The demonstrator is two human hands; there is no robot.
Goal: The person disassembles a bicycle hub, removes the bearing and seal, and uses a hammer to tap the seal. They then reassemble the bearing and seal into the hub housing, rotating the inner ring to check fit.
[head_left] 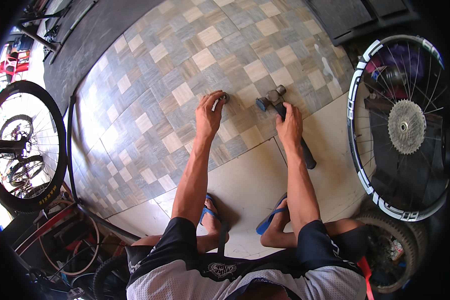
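Observation:
My left hand is closed in a pinch on a small round metal part, low over the patterned floor tiles. What kind of part it is, I cannot make out. To the right, my right hand is closed around the black handle of a hammer. Its metal head lies beyond my fingertips and has a blue face on the left end. The handle's butt shows past my wrist, pointing back toward me. A short gap separates the hammer head from the metal part.
A bicycle wheel with a large cassette stands at the right, beside dark tyres. Another bicycle wheel and a black tube are at the left. My sandalled feet rest on plain tiles close behind my hands.

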